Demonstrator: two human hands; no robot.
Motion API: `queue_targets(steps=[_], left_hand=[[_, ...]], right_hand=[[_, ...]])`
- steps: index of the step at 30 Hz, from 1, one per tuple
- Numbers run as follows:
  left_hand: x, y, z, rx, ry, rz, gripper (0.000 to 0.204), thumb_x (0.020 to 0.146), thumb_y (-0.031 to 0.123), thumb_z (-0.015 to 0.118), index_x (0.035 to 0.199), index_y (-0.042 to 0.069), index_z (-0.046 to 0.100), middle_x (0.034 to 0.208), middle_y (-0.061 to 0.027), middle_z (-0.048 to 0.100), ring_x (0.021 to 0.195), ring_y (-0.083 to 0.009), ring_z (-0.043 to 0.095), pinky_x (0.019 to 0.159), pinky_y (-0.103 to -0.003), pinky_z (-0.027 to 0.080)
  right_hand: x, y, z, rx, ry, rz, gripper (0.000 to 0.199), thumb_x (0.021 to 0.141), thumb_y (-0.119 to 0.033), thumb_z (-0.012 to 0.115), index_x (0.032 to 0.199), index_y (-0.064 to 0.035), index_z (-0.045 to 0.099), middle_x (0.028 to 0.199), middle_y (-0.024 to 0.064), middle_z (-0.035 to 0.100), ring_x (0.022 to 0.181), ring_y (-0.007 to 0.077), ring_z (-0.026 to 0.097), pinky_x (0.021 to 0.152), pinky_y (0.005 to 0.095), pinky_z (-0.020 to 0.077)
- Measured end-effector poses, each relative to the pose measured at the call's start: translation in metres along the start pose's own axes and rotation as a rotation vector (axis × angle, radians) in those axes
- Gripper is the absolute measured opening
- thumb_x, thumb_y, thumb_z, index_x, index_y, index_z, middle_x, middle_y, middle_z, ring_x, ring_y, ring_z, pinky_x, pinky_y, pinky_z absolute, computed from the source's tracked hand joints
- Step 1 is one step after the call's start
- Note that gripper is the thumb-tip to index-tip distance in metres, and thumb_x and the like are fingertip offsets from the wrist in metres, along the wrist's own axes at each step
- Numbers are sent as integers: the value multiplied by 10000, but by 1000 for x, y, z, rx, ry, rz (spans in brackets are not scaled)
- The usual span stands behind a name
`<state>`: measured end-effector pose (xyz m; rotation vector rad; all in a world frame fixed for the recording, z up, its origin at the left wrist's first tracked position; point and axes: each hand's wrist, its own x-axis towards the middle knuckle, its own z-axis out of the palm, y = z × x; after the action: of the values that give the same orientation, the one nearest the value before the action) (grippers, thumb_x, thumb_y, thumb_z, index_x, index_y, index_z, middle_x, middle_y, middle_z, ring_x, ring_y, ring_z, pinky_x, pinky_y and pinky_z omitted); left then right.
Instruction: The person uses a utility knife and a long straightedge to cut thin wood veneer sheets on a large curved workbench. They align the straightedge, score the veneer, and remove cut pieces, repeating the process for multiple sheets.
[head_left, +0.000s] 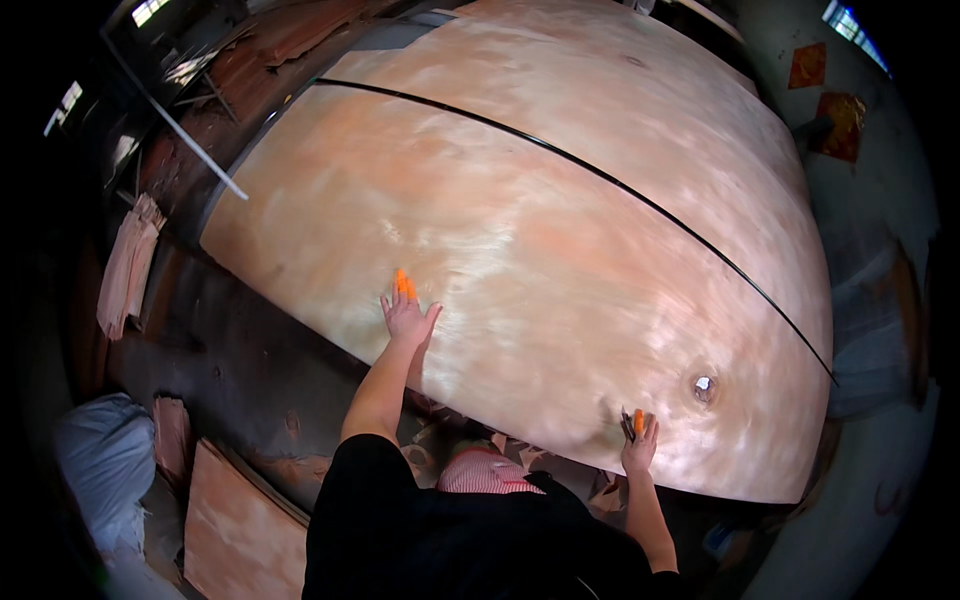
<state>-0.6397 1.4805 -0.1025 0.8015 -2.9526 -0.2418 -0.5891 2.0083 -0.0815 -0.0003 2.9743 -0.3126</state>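
Evidently open, the left hand (pixel 407 318) is palm down with fingers spread over the near left part of a large wood veneer sheet (pixel 560 350), orange coverings (pixel 405 284) on two fingers. The right hand (pixel 640 448) is at the sheet's near right edge, fingers extended and likewise partly covered in orange; a slim dark object (pixel 627 425) shows beside them, and whether the hand grips it cannot be told. The sheet lies directly beneath both hands and extends well away to the far side. Palm contact is not visible, the right thumb is hard to make out, and the dark object is too small to identify. Striped fabric (pixel 485 472) between the forearms is partly covered by a black garment (pixel 470 545), which the lower edge cuts off. The sheet is pale pinkish tan with cloudy orange patches and a glossy sheen; a ragged knot hole (pixel 704 386) shows right of the right hand. A narrow black strip (pixel 600 175) crosses from far left to near right. Farther out on the left are a white rod (pixel 190 145), veneer pieces (pixel 130 265) and, nearer, a grey bag (pixel 105 450). Surroundings at the rim are dark.
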Motion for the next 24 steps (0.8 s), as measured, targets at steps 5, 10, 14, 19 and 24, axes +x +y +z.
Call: queue_targets(steps=[5,10,14,19,24], left_hand=[[-44,-8,3,-9,-66,52,820,736,529,467,1303,-4,208,1381,-143,141,1272,-255,151,1016,-484,70],[-89,-18,4,-96,-61,96,802,727,469,525,1286,-23,226,1358,-168,184,1248,-286,200,998,-505,124],[-91,-18,-1,-182,35,60,706,748,405,530,1251,-25,286,1334,-179,217,1233,-301,216,988,-495,153],[-134,-14,-35,-456,110,201,461,780,320,516,1102,-7,469,1088,-194,487,1026,-336,440,870,-424,340],[-245,-13,-46,-659,-305,349,294,789,334,498,887,82,615,782,-125,601,726,-289,571,645,-381,446]], right_hand=[[-10,21,12,-91,-81,176,472,723,-47,515,1186,-41,423,1356,141,197,1250,315,185,983,391,258],[-22,47,36,-4,-10,238,472,745,-66,523,1200,-35,403,1332,150,251,1213,339,255,977,373,277],[-29,43,60,132,180,168,475,747,-48,537,1199,-19,393,1260,188,348,1137,352,365,951,379,311],[-62,-16,66,438,123,-73,476,728,1,539,1186,-31,412,1232,186,374,1102,343,403,931,367,328],[-123,-48,91,317,-200,-420,451,696,-7,526,1138,-29,439,1149,179,439,1063,326,424,905,348,352]])
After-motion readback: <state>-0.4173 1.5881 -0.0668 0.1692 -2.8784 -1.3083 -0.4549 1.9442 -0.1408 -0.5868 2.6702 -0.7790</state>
